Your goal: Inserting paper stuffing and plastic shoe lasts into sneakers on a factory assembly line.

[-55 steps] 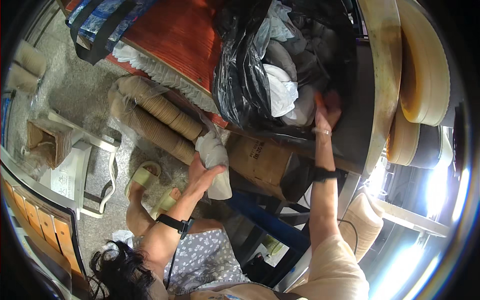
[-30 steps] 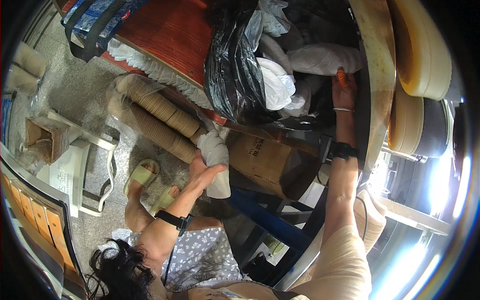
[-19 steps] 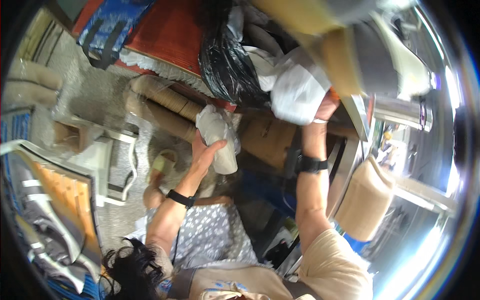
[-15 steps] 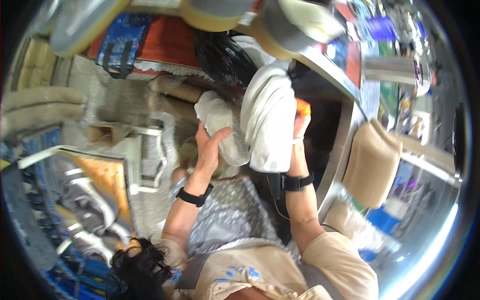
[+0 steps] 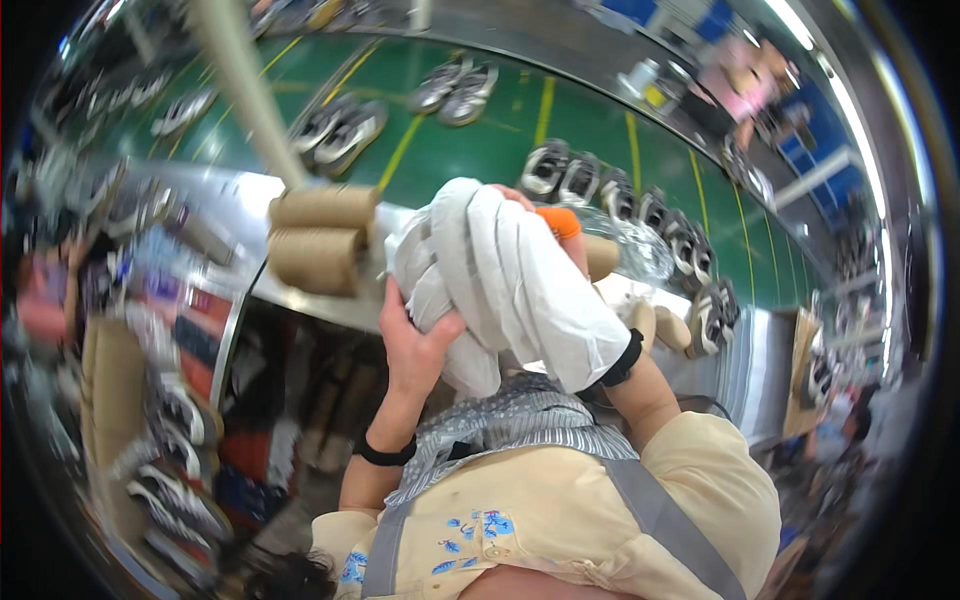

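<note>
A thick bundle of white fabric pieces is held up in front of my chest by both hands. My left hand grips its lower left part from below, a black band on that wrist. My right hand, with an orange cover on a fingertip, holds the bundle's upper right side; most of that hand is hidden behind the fabric. A black watch band sits on the right wrist.
Two brown cardboard rolls lie on a steel table edge to the left. Behind runs a green conveyor carrying several grey sneakers. Shoe racks stand at lower left. Another person works at the far right.
The view swung up from the floor bags and boxes to the conveyor. Both hands pulled the white fabric bundle out of the pile and lifted it together before my chest.
</note>
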The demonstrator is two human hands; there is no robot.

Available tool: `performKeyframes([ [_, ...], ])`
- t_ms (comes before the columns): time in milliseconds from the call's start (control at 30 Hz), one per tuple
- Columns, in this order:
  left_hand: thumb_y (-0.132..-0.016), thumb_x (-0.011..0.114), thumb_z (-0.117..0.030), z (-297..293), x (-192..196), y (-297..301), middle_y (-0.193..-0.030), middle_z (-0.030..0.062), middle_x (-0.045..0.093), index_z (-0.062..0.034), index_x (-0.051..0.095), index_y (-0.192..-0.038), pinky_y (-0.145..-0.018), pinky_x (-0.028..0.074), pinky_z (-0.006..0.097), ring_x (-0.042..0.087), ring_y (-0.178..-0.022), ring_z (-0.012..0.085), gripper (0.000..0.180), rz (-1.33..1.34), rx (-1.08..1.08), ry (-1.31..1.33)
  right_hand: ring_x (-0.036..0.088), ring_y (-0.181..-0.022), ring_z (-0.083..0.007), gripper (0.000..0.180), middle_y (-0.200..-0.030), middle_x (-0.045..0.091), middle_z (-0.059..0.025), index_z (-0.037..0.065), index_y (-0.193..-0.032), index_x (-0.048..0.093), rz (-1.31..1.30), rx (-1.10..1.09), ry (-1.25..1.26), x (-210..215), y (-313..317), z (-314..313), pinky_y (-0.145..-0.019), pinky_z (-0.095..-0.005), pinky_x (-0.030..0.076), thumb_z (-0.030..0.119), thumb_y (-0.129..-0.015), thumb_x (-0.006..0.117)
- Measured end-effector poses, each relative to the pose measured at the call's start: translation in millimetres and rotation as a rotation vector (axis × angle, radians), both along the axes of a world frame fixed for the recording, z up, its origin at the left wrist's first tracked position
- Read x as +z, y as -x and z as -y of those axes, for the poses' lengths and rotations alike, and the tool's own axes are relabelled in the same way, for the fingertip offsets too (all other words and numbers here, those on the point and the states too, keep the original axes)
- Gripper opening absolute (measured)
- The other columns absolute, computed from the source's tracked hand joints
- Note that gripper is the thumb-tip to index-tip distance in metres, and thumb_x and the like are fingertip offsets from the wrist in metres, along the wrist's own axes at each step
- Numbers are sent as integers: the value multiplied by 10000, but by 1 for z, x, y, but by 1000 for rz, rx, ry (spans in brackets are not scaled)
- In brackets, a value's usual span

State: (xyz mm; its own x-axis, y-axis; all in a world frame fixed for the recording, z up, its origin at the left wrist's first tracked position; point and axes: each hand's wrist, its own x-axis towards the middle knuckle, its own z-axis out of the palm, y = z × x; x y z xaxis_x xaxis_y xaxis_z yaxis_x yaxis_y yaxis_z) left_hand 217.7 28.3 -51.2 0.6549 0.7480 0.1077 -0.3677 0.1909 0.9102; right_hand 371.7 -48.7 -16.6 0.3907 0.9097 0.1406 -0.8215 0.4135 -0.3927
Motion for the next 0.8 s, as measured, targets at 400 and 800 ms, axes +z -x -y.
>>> performKeyframes([
  [400,-648,759,-402,131,2,-290,-910,233,647,52,486,-1120,-748,488,462,636,-833,402,709,-748,-566,-1005,597,-1050,-220,365,-1189,586,-127,13,-1229,510,21,-327,389,-91,-271,270,-927,-334,469,207,-930,431],
  [800,-729,720,-306,160,-60,-363,-1035,202,616,19,542,-1049,-732,483,459,605,-905,385,490,-689,-1040,-1451,644,-915,-300,780,-1025,639,-220,-13,-1249,438,956,-512,1646,-142,-230,313,-798,-369,504,450,-713,763],
])
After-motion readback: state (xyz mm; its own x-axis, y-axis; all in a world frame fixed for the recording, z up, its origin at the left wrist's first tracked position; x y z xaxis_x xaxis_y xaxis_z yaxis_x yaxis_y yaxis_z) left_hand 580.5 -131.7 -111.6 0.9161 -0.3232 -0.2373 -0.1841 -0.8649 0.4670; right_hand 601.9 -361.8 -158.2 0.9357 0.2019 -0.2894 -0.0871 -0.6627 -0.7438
